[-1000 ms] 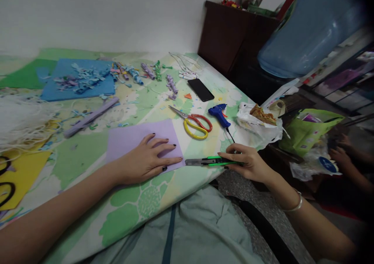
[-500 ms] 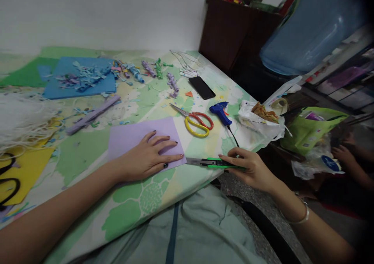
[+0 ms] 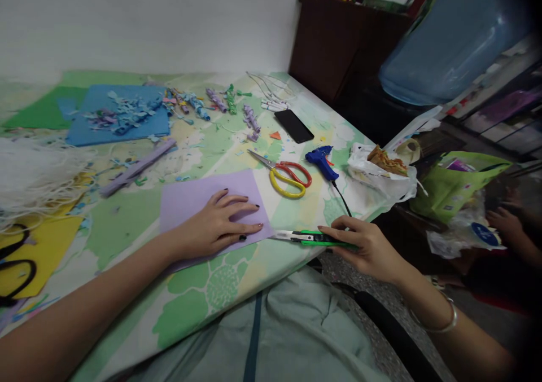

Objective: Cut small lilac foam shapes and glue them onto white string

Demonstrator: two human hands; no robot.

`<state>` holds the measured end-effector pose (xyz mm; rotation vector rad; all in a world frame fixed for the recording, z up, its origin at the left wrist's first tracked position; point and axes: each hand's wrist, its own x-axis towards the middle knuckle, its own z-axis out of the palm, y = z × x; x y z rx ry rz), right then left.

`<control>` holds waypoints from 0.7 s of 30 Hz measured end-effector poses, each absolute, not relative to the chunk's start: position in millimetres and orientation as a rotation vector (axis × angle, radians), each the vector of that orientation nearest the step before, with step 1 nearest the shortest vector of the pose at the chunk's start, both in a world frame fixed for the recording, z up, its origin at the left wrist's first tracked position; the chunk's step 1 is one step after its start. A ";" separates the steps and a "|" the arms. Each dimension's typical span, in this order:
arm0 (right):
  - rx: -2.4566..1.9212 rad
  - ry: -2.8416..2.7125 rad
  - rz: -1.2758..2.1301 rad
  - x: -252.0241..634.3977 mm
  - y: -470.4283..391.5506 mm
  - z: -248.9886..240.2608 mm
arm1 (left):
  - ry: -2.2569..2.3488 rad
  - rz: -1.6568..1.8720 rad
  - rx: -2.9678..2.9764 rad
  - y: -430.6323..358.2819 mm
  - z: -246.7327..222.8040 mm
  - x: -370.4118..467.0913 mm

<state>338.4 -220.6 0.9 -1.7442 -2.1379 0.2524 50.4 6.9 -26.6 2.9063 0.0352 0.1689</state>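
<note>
My left hand (image 3: 220, 223) lies flat with fingers spread on a lilac sheet (image 3: 190, 193), which rests on the table near its front edge. My right hand (image 3: 359, 240) is closed around a green and black utility knife (image 3: 315, 237). The knife's blade is out and points left, its tip close by the sheet's lower right corner; whether it touches the sheet I cannot tell. Beyond the sheet lie scissors (image 3: 288, 178) with one red and one yellow handle. A blue glue gun (image 3: 322, 163) with a black cord is to their right.
A black phone (image 3: 293, 126) lies farther back, with several curled paper pieces (image 3: 217, 100) to its left. Blue sheets (image 3: 148, 128) bear paper scraps. White string (image 3: 38, 173) is heaped at left. Food in a plastic bag (image 3: 385, 170) sits at the right edge. Another person's hand (image 3: 506, 221) shows far right.
The whole view has shifted slightly, moving everything a little to the right. My left hand stays flat on the sheet, and the knife remains in my right hand by the sheet's corner.
</note>
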 end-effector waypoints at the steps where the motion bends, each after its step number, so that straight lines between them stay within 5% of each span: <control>1: -1.746 -2.139 0.258 338.4 -220.5 0.7 | 0.033 0.182 2.890 7.3 -26.7 50.2; 21: -1.778 -2.132 0.219 327.1 -225.3 -1.2 | 0.043 0.170 2.830 7.8 -23.6 48.5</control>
